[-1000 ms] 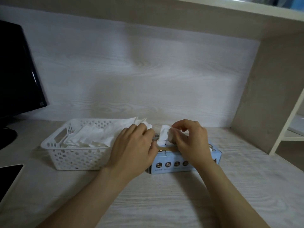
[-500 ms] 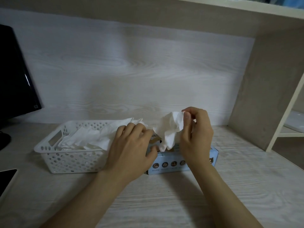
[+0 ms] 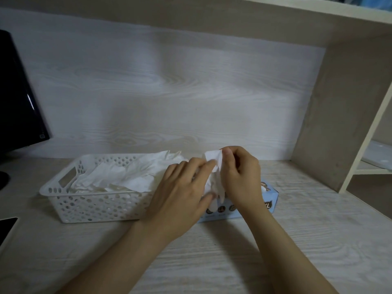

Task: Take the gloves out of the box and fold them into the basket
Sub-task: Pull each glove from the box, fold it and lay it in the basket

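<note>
Both forearms are being extended forward from the near edge, converging toward the middle. The left hand [image 3: 180, 194] is being held palm down, its fingers [image 3: 203, 166] curled inward toward the right hand [image 3: 239, 177]. The right hand is being held raised just beside it, thumb and forefinger being pinched together on a white glove [image 3: 215, 166], the wrist being bent slightly.

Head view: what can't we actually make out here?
- Box opening and how many gloves remain inside: hidden by both hands.
- Glove being pulled: most of it covered by the left hand and right hand, so its shape is unclear.
- Count of gloves in the basket: the white pile blends together.
- Box print: too small and blurred.
- Monitor and dark flat item: cut off by the left edge.
</note>
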A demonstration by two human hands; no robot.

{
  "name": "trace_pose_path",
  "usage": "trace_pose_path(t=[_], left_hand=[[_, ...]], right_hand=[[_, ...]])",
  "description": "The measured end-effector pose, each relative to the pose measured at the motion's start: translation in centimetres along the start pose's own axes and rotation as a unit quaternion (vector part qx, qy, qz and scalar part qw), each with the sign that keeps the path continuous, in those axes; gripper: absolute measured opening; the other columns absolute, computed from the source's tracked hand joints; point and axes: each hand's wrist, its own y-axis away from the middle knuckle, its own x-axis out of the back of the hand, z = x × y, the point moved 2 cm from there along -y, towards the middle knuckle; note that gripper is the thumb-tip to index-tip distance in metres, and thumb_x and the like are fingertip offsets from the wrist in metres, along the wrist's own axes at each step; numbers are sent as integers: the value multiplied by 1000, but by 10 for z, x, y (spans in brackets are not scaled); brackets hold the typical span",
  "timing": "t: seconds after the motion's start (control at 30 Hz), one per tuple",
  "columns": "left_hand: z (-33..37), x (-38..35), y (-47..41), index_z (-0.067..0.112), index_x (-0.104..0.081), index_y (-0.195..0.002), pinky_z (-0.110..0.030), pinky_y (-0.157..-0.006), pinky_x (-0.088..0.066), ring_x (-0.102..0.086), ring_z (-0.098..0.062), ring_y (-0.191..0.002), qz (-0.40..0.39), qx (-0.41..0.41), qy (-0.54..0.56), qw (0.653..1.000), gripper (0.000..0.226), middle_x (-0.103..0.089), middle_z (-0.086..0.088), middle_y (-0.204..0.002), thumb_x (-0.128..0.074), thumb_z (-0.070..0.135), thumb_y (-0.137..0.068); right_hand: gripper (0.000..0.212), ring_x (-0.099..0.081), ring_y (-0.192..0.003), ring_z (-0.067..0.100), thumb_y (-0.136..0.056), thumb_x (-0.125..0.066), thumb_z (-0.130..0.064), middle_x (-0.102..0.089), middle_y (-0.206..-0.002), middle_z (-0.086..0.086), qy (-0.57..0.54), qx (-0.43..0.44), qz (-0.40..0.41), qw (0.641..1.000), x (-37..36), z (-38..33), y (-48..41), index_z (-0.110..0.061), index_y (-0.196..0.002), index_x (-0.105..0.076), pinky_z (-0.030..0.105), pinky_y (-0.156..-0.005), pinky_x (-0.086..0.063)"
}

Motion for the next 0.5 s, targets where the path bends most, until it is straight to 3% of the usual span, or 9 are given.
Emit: trace_pose_path(t=[0.1,0.17,0.23,0.4,0.5], left_hand=[[5,-1,-1,18,-53,-137,-32,-94,-51,-63,-14,-103,27,6,49,998,52,-65,6,-117,-76,26,-91],[5,-4,-2,19,-54,-129,-31,-91,-53,-65,-13,-97,38,23,71,997,52,-69,6,-110,-81,10,-85],[2,-8,-2,21,-57,-126,-32,-90,-51,-64,-14,-95,24,18,31,999,56,-68,7,-107,-81,1,-80],[-2,-12,1,23,-65,-126,-38,-89,-44,-55,-21,-93,-30,-4,-100,995,68,-59,6,-98,-73,1,-62],[3,-13,1,22,-70,-108,-42,-90,-40,-51,-25,-94,-63,-12,-144,988,38,-56,2,-98,-69,15,-71]], right_hand=[[31,-56,-63,6,-111,-52,-23,-63,-68,-7,-43,-26,-6,999,3,3,-2,-12,-89,-70,23,-61,-48],[30,-65,-72,19,-111,-52,-24,-72,-77,-1,-66,-38,-12,997,4,3,-2,-14,-93,-73,35,-68,-55],[26,-72,-83,21,-110,-54,-25,-77,-87,-1,-80,-57,4,995,4,4,-2,-18,-99,-76,40,-76,-60],[23,-73,-90,13,-111,-52,-28,-76,-95,-1,-101,-90,118,984,11,6,-5,-19,-104,-71,38,-79,-61],[23,-66,-83,6,-113,-45,-27,-70,-93,-5,-111,-81,180,974,18,-1,-6,-27,-99,-63,32,-75,-56]])
